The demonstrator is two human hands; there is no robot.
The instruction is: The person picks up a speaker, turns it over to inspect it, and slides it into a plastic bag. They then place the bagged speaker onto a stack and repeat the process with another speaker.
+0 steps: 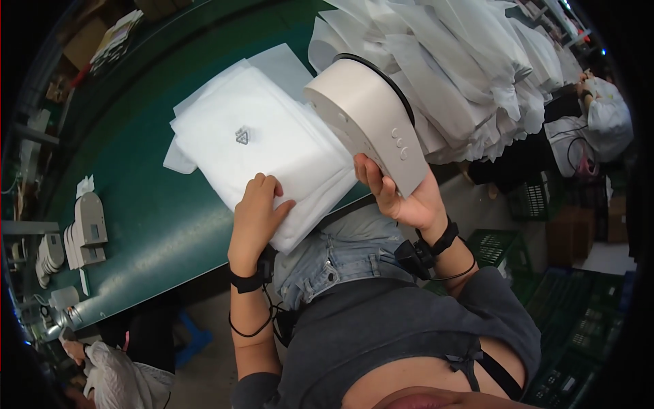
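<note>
My right hand (424,203) is wrapped round the lower end of a beige plastic device housing (368,112), rounded at the top, with a black rim along its far edge and small raised rings on its side. It is lifted and tilted beside a stack of thin white packing bags (266,116). My left hand (259,208) rests on the near edge of that stack, fingers loosely bent and the thumb apart. The topmost bag bears a small dark triangular mark. Both wrists wear black straps with cables.
The bags lie on a green table (157,218). A large heap of loose white bags (449,61) stands at the far right. More beige housings (87,228) stand at the left. Green crates (501,249) sit at the right. Other people work at the right (579,129) and lower left (122,368).
</note>
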